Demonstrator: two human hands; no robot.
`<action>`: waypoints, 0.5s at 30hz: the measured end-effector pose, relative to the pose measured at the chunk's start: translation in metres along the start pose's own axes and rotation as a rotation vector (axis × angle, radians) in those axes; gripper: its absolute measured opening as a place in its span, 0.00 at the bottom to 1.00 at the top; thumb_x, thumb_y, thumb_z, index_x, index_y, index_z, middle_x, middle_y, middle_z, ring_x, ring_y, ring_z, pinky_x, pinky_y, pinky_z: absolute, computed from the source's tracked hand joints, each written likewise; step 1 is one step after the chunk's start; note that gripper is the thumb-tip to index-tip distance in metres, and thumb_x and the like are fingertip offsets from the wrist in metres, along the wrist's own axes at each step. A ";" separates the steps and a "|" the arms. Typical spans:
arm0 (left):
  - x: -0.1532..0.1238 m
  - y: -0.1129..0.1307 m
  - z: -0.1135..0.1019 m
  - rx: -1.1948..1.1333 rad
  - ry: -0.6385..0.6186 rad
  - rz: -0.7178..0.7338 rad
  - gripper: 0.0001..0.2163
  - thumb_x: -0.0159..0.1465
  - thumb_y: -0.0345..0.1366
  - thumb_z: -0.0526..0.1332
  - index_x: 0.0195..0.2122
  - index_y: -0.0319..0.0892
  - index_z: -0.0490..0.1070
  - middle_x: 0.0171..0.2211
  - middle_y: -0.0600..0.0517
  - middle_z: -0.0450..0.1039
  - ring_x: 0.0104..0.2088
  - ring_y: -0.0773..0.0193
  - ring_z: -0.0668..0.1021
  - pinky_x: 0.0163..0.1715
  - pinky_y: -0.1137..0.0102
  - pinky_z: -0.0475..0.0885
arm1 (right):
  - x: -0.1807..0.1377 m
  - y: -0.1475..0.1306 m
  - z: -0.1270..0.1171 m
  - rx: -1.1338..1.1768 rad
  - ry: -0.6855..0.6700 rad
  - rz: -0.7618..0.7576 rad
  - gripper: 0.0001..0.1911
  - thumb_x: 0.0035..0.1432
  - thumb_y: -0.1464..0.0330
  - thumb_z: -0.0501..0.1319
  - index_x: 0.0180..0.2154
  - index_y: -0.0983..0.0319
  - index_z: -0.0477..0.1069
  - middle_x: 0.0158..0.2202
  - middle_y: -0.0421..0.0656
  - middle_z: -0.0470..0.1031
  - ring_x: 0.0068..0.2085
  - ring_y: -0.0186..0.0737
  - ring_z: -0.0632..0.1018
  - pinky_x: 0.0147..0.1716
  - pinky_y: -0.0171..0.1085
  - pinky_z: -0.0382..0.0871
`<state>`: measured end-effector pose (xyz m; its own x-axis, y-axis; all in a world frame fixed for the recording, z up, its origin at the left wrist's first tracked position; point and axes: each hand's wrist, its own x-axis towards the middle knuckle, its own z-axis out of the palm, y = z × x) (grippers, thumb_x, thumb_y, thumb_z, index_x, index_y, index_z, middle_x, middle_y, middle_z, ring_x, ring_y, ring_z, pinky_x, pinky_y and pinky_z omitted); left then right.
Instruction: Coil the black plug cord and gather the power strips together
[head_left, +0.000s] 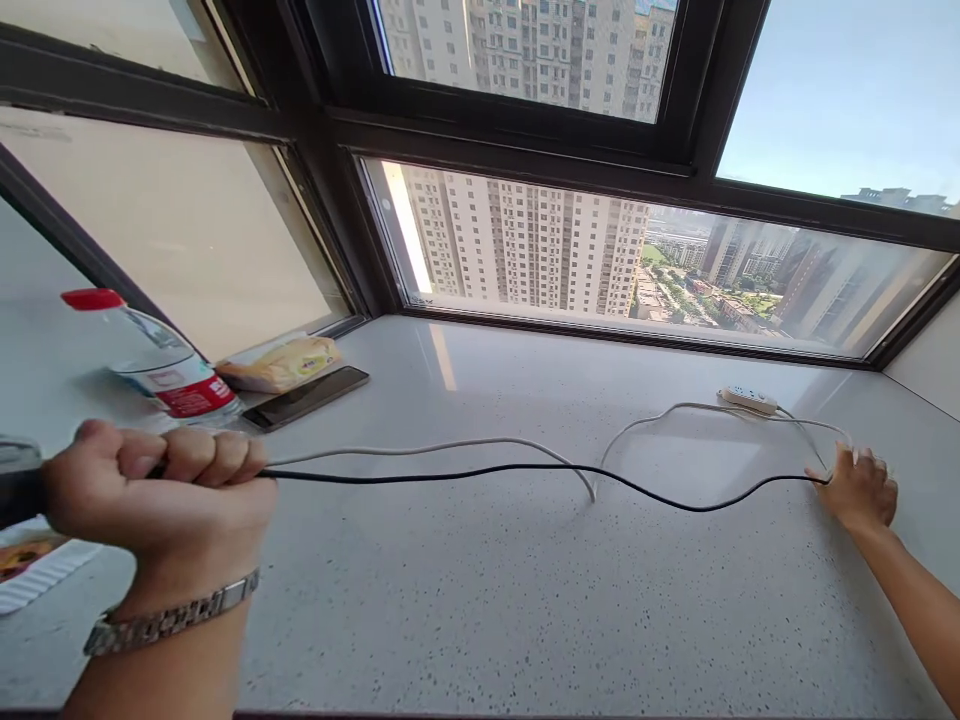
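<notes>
My left hand (pixel 161 490) is closed in a fist at the left, gripping the end of a black cable (pixel 525 468) and a dark object that sticks out to the left. The black cable runs across the pale stone sill (pixel 487 600) to my right hand (pixel 859 487), which pinches its far end near the sill's right side. A white cable (pixel 450 446) also leaves my left fist, loops across the sill and leads to a white power strip (pixel 748 399) just beyond my right hand.
A water bottle (pixel 161 360) with a red cap stands at the left, beside a dark phone (pixel 311 396) and a yellow snack packet (pixel 281 362). A printed packet (pixel 30 570) lies at the left edge. Dark-framed windows (pixel 600 180) rise behind the sill.
</notes>
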<state>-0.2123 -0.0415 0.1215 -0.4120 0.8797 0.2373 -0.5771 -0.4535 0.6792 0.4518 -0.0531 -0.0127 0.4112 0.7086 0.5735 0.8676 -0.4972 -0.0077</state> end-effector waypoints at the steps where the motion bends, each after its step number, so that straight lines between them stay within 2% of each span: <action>1: -0.001 -0.005 0.003 0.005 0.061 0.102 0.21 0.66 0.38 0.47 0.17 0.40 0.41 0.11 0.59 0.33 0.13 0.72 0.37 0.14 0.75 0.34 | -0.001 -0.003 -0.002 0.002 -0.058 0.038 0.33 0.56 0.57 0.55 0.57 0.73 0.62 0.60 0.69 0.55 0.59 0.71 0.58 0.49 0.61 0.58; 3: -0.003 -0.021 0.013 0.026 0.159 0.189 0.20 0.66 0.31 0.46 0.17 0.41 0.42 0.11 0.59 0.36 0.12 0.72 0.40 0.13 0.73 0.36 | -0.004 -0.018 -0.010 -0.004 -0.216 0.056 0.37 0.52 0.60 0.58 0.61 0.71 0.57 0.63 0.66 0.50 0.61 0.70 0.55 0.52 0.62 0.55; 4: -0.004 -0.032 0.018 0.035 0.164 0.139 0.20 0.65 0.31 0.47 0.16 0.41 0.43 0.10 0.59 0.37 0.12 0.72 0.41 0.13 0.73 0.37 | -0.006 -0.028 -0.018 -0.007 -0.293 0.027 0.39 0.50 0.62 0.59 0.61 0.70 0.56 0.64 0.64 0.48 0.63 0.70 0.53 0.54 0.62 0.53; 6: -0.007 -0.056 0.026 0.050 0.143 0.046 0.20 0.64 0.32 0.50 0.15 0.41 0.44 0.10 0.59 0.39 0.11 0.73 0.44 0.13 0.73 0.40 | -0.013 -0.055 -0.038 0.035 -0.411 -0.116 0.41 0.48 0.62 0.61 0.62 0.66 0.53 0.66 0.60 0.46 0.64 0.67 0.49 0.56 0.62 0.53; 8: -0.013 -0.084 0.034 0.085 0.088 0.001 0.20 0.61 0.32 0.54 0.15 0.41 0.45 0.10 0.60 0.40 0.11 0.75 0.46 0.12 0.73 0.42 | -0.028 -0.087 -0.066 0.157 -0.459 -0.314 0.40 0.51 0.62 0.60 0.63 0.63 0.51 0.66 0.55 0.46 0.65 0.63 0.48 0.57 0.60 0.55; 10: -0.020 -0.114 0.044 0.123 -0.017 -0.021 0.22 0.59 0.35 0.58 0.15 0.41 0.44 0.11 0.61 0.40 0.12 0.76 0.47 0.13 0.75 0.45 | -0.050 -0.124 -0.096 0.344 -0.423 -0.482 0.36 0.58 0.60 0.54 0.64 0.61 0.47 0.67 0.51 0.46 0.66 0.55 0.48 0.58 0.55 0.57; 12: -0.031 -0.144 0.056 0.168 -0.139 -0.049 0.24 0.57 0.38 0.61 0.15 0.41 0.44 0.12 0.62 0.40 0.12 0.77 0.48 0.13 0.76 0.46 | -0.076 -0.166 -0.120 0.526 -0.348 -0.608 0.35 0.62 0.57 0.51 0.66 0.59 0.42 0.66 0.49 0.48 0.66 0.51 0.51 0.57 0.51 0.60; 15: -0.050 -0.182 0.073 0.261 -0.280 -0.125 0.24 0.55 0.44 0.63 0.16 0.42 0.46 0.12 0.62 0.41 0.13 0.76 0.49 0.14 0.76 0.46 | -0.109 -0.226 -0.131 0.617 -0.185 -0.708 0.43 0.59 0.53 0.55 0.67 0.61 0.36 0.66 0.52 0.47 0.66 0.56 0.49 0.59 0.55 0.55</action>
<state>-0.0355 0.0075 0.0364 -0.1205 0.9472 0.2971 -0.3973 -0.3203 0.8600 0.1742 -0.0831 0.0343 -0.2738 0.8375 0.4729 0.9046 0.3913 -0.1691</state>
